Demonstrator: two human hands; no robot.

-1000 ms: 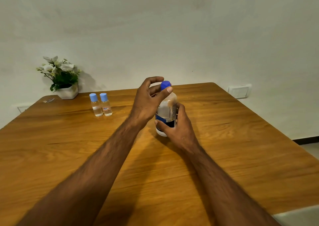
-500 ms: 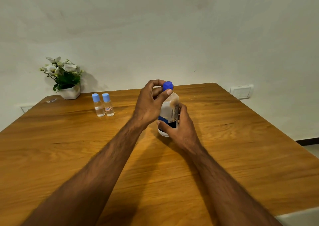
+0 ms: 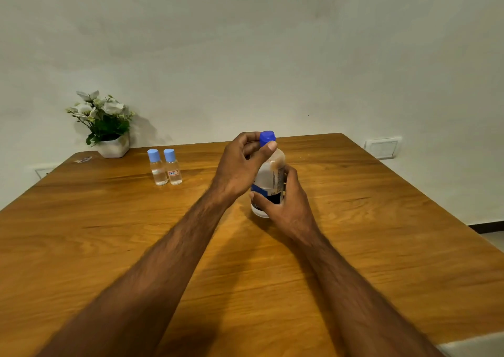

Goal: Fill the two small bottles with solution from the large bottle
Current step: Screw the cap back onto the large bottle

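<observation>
On the wooden counter (image 3: 354,247), the right hand (image 3: 286,206) gripped the large bottle (image 3: 270,182) upright around its body, while the left hand (image 3: 240,165) pinched its blue cap (image 3: 267,137). Beyond and left of that bottle stood two capped small bottles (image 3: 165,167) side by side, with a potted flower plant (image 3: 105,124) farther back.

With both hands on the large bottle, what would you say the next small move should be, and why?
Probably keep twisting the blue cap off. The left hand pinches it, the right hand grips the large bottle upright on the table, and the cap is on, so nothing can pour yet.
</observation>
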